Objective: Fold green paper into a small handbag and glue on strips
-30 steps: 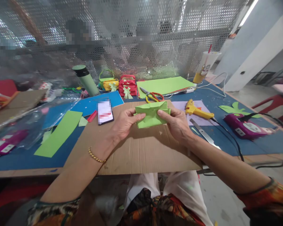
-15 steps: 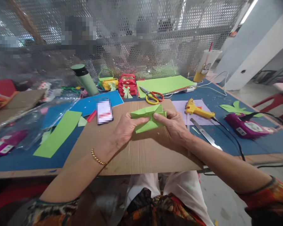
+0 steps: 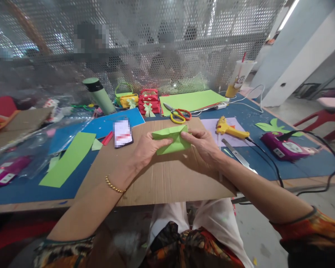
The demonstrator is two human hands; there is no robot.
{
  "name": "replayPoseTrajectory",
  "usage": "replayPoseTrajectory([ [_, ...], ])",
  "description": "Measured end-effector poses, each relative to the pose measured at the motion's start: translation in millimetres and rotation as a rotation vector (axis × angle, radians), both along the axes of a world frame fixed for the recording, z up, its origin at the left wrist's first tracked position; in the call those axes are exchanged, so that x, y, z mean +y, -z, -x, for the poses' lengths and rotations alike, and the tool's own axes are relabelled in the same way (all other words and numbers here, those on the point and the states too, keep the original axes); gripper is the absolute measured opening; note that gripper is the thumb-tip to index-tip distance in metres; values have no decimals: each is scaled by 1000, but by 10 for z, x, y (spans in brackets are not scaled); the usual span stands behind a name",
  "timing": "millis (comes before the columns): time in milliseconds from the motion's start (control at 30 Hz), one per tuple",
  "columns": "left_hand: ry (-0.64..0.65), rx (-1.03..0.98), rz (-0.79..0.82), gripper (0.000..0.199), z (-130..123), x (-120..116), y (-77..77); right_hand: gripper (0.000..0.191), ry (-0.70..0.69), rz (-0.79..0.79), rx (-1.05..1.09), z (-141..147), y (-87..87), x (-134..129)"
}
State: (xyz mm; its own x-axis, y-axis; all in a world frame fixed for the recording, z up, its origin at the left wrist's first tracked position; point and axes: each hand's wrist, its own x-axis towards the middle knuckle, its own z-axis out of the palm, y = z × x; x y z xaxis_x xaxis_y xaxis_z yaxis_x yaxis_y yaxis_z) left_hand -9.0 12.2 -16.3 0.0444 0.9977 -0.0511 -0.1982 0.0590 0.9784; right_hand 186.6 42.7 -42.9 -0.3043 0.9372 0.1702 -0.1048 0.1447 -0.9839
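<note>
Both our hands are clamped on a folded green paper piece (image 3: 171,144), held at the centre, over a brown cardboard sheet (image 3: 156,186) on the blue-covered worktop (image 3: 69,191). Our left hand (image 3: 146,148) pinches its 9 o'clock end, thumb laid across the near face and fingers behind. Our right hand (image 3: 203,143) grips the 3 o'clock end, its thumb pressed close to the upper edge. We wear a gold beaded bracelet (image 3: 114,185) on the left wrist.

Taking the folded piece as the middle of the dial, we find scissors (image 3: 174,111) with yellow and red handles at 12 o'clock, green sheets (image 3: 195,100) at 1, and a yellow glue gun (image 3: 230,130) near 3, lying on lilac paper (image 3: 206,125). A metal blade (image 3: 237,153) rests just past 3. At 9 o'clock is a phone (image 3: 123,134) (its screen is blurred); beyond it, towards 8, lies a flat green strip (image 3: 68,160). A pale green bottle (image 3: 104,99) stands at 10, and red bow-trimmed boxes (image 3: 149,101) sit at 11.
</note>
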Motion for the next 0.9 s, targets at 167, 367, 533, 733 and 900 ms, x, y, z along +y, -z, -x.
replayPoseTrajectory([
  [167, 24, -19, 6, 43, -27, -25, 16, 45, 49, -60, -65, -29, 11, -3],
  [367, 1, -55, 9, 37, -62, -64, 14, 51, 36, -131, -99, -36, 65, 16],
  [533, -91, 80, -117, 29, -49, -82, -8, 65, -34, -95, -59, -16, -23, 1],
  [733, -92, 298, -249, 33, -66, -142, -57, 58, -18, 36, 25, 26, -126, -62],
  [900, -82, 270, -185, 29, -77, -146, -53, 49, -2, 78, 101, 67, -118, -77],
])
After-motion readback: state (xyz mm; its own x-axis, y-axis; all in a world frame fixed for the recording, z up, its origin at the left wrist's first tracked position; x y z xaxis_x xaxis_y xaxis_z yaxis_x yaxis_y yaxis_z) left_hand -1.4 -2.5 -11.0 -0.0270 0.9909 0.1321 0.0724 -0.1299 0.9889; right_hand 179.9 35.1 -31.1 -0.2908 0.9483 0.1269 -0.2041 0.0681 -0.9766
